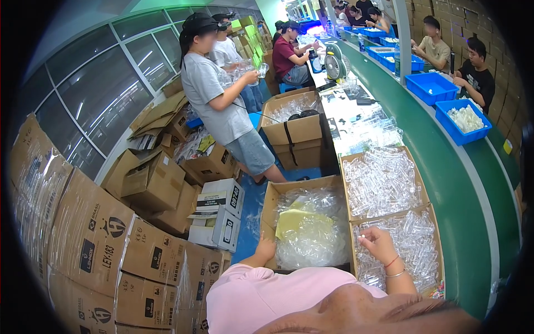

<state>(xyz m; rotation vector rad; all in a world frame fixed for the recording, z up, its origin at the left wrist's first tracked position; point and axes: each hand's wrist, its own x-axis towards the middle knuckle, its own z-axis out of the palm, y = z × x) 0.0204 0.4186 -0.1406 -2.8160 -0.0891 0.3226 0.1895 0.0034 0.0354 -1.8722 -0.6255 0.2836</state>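
Observation:
My right hand (379,246) is closed in a pinch on a small white piece (362,236), too small to name. It is above a shallow cardboard box (439,250) of loose clear plastic parts (414,236). Beyond that, a second box holds more clear plastic parts (381,183) heaped together. Low on my left, my left hand (267,246) grips the side wall of a larger cardboard box (269,206); its fingertips are partly hidden. Inside this box lie crumpled clear plastic bags (311,245) and a yellow sheet (295,224).
A green conveyor (428,167) runs along my right, with blue bins (461,133) beyond it. Stacked cartons (89,234) stand at my left. A standing person (217,94) handles clear plastic ahead. A fan (336,61) and clear parts sit on the white bench (350,114).

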